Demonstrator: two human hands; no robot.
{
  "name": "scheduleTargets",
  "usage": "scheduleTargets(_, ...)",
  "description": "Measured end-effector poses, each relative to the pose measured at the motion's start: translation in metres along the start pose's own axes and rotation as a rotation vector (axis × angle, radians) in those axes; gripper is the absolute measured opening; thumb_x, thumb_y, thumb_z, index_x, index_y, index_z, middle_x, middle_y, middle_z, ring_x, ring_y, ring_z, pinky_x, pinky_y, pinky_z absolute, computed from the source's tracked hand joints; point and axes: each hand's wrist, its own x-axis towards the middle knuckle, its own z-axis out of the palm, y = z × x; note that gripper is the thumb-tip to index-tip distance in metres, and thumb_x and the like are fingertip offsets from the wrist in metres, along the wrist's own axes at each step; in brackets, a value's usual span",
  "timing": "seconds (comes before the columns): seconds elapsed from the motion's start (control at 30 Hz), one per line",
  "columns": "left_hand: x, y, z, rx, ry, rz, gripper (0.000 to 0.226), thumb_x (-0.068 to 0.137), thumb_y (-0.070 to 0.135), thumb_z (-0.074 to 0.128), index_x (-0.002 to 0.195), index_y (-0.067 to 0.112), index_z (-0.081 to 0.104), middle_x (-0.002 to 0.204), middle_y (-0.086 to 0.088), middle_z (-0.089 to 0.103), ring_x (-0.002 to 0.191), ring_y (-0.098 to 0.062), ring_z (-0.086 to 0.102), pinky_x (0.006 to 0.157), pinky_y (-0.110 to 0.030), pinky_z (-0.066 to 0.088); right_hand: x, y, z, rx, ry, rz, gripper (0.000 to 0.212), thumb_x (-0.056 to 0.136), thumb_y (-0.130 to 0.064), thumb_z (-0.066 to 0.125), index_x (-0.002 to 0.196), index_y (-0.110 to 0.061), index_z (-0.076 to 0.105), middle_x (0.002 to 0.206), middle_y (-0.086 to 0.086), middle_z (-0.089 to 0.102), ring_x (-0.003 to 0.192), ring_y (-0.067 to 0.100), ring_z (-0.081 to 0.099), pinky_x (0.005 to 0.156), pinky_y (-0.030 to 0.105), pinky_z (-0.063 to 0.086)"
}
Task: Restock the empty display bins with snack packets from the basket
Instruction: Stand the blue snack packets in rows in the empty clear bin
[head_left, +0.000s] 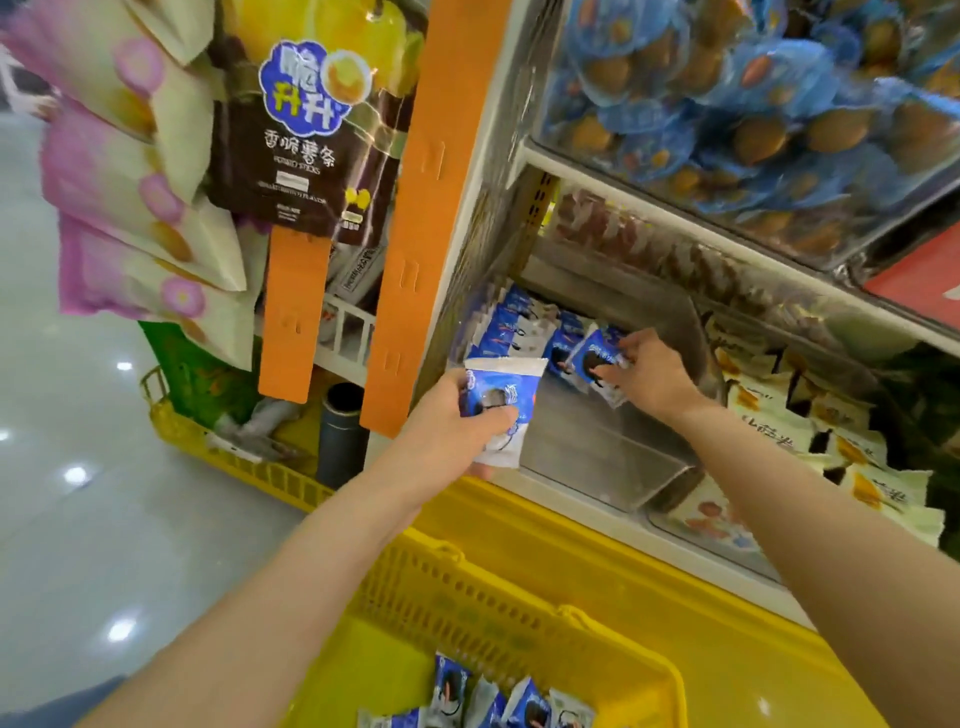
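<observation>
A clear display bin (597, 452) on the middle shelf holds a row of blue-and-white snack packets (506, 325) along its back left. My left hand (447, 421) grips a small stack of the same packets (511, 382) at the bin's front left corner. Over the bin's middle, my right hand (647, 371) pinches one blue packet (597, 358) beside the row. Below, the yellow basket (493, 597) holds several more blue packets (498, 701) at the frame's bottom edge.
Neighbouring bins hold cream-and-orange packets (831, 441) to the right and blue round packs (753, 104) on the shelf above. Orange hanging strips (415, 208) with snack bags (306, 140) hang at left. A second yellow basket (218, 447) and a dark cylinder (340, 431) stand on the floor.
</observation>
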Motion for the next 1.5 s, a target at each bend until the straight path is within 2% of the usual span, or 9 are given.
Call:
scheduleTargets(0.17,0.018,0.006,-0.003,-0.002,0.037,0.010,0.036,0.090,0.019,0.059,0.123,0.022,0.044,0.107,0.004,0.058,0.073,-0.004,0.058,0.054,-0.018,0.055,0.040,0.005,0.030,-0.158,-0.084,-0.050,0.051,0.083,-0.015,0.070,0.124,0.003,0.045,0.129,0.022,0.053,0.118,0.036,0.051,0.094,0.036,0.040)
scheduleTargets(0.4,0.031,0.008,-0.009,-0.073,0.034,-0.016,0.035,0.090,0.018,0.058,0.123,0.021,0.046,0.098,0.006,0.059,0.074,-0.006,0.059,0.053,-0.019,0.054,0.062,0.009,0.048,-0.099,-0.080,-0.066,0.046,0.076,-0.010,0.076,0.116,0.000,0.056,0.120,0.021,0.058,0.111,0.034,0.054,0.091,0.036,0.042)
scheduleTargets(0.6,0.033,0.008,-0.008,-0.049,0.013,-0.062,0.040,0.090,0.021,0.058,0.128,0.023,0.044,0.116,-0.001,0.060,0.081,-0.010,0.061,0.057,-0.022,0.056,0.057,-0.004,0.042,-0.510,-0.007,-0.245,0.043,0.077,-0.026,0.075,0.115,-0.011,0.063,0.117,0.018,0.057,0.108,0.034,0.052,0.088,0.038,0.043)
scheduleTargets(0.77,0.029,0.005,-0.006,-0.058,-0.056,-0.103,0.031,0.091,0.015,0.057,0.119,0.022,0.047,0.104,0.003,0.059,0.078,-0.007,0.060,0.058,-0.022,0.056,0.035,-0.019,0.032,-0.301,0.043,-0.210,0.038,0.087,-0.023,0.065,0.121,-0.009,0.055,0.123,0.015,0.055,0.110,0.031,0.055,0.093,0.041,0.046)
scheduleTargets(0.87,0.026,0.003,-0.006,-0.024,-0.120,-0.100,0.033,0.088,0.010,0.060,0.118,0.020,0.049,0.109,0.002,0.058,0.086,-0.009,0.060,0.058,-0.020,0.057,0.005,-0.031,0.021,0.015,0.112,-0.250,0.024,0.096,-0.021,0.049,0.115,-0.008,0.057,0.107,0.013,0.061,0.084,0.021,0.059,0.078,0.031,0.047)
scheduleTargets(0.97,0.021,0.001,-0.005,0.016,-0.143,-0.081,0.040,0.084,0.012,0.066,0.120,0.017,0.048,0.110,0.001,0.059,0.088,-0.009,0.061,0.057,-0.018,0.055,-0.035,-0.047,0.012,0.476,-0.095,-0.137,0.027,0.101,-0.026,0.035,0.106,-0.014,0.059,0.093,-0.001,0.062,0.069,0.007,0.053,0.063,0.017,0.049)
scheduleTargets(1.1,0.013,0.001,-0.006,0.094,-0.174,-0.031,0.036,0.086,0.019,0.065,0.121,0.017,0.054,0.108,0.001,0.063,0.085,-0.008,0.062,0.059,-0.018,0.052,-0.082,-0.052,0.000,0.481,-0.282,-0.186,0.019,0.097,-0.022,0.047,0.087,-0.022,0.063,0.083,-0.007,0.064,0.067,0.001,0.059,0.063,0.016,0.053)
scheduleTargets(1.27,0.005,0.002,-0.007,0.110,-0.050,0.054,0.017,0.088,0.033,0.060,0.104,0.028,0.063,0.098,-0.002,0.068,0.079,-0.009,0.061,0.056,-0.016,0.047,-0.114,-0.042,-0.009,0.653,-0.262,-0.094,0.014,0.092,-0.015,0.056,0.081,-0.011,0.064,0.073,-0.003,0.071,0.066,0.002,0.066,0.060,0.014,0.053)
scheduleTargets(1.5,-0.006,0.006,0.007,-0.127,0.094,0.097,0.020,0.095,0.029,0.049,0.090,0.025,0.067,0.078,0.005,0.072,0.069,-0.002,0.066,0.064,-0.021,0.052,-0.140,-0.039,-0.003,1.084,-0.304,0.139,0.018,0.094,-0.022,0.052,0.099,-0.009,0.063,0.091,0.001,0.074,0.086,0.008,0.070,0.068,0.016,0.054)
